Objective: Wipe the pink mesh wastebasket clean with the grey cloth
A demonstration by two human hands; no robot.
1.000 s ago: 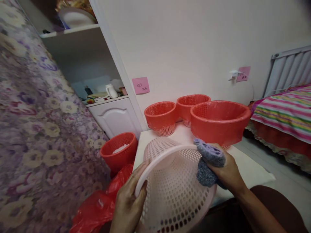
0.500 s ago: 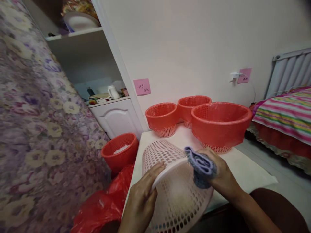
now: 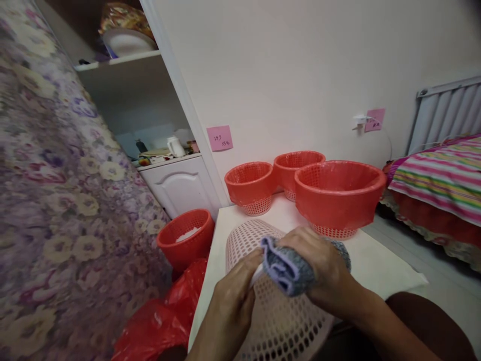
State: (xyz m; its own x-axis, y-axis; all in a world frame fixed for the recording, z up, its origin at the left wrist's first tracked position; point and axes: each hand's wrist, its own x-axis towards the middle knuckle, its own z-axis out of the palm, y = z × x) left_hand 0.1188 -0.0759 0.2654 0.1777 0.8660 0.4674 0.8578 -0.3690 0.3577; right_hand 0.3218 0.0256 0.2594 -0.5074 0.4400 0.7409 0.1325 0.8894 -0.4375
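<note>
A white perforated plastic basket (image 3: 289, 321) lies tipped on its side at the near edge of the table, its open mouth toward me. My left hand (image 3: 233, 296) grips the basket's rim, thumb inside and fingers outside. In my right hand (image 3: 319, 265) is a folded grey-blue cloth (image 3: 287, 268) with a lilac edge. The cloth presses over the upper rim, close to my left fingertips, and hides part of it.
Three baskets lined with red plastic bags stand at the table's back, the largest red-lined basket (image 3: 338, 205) at right. Left of the white table (image 3: 379, 255) are a red bin (image 3: 188, 235) and a red plastic bag (image 3: 158, 316). A striped bed (image 3: 439, 175) is at right.
My right hand has moved left along the rim with the cloth, now close to my left hand. The left hand and basket have shifted slightly right.
</note>
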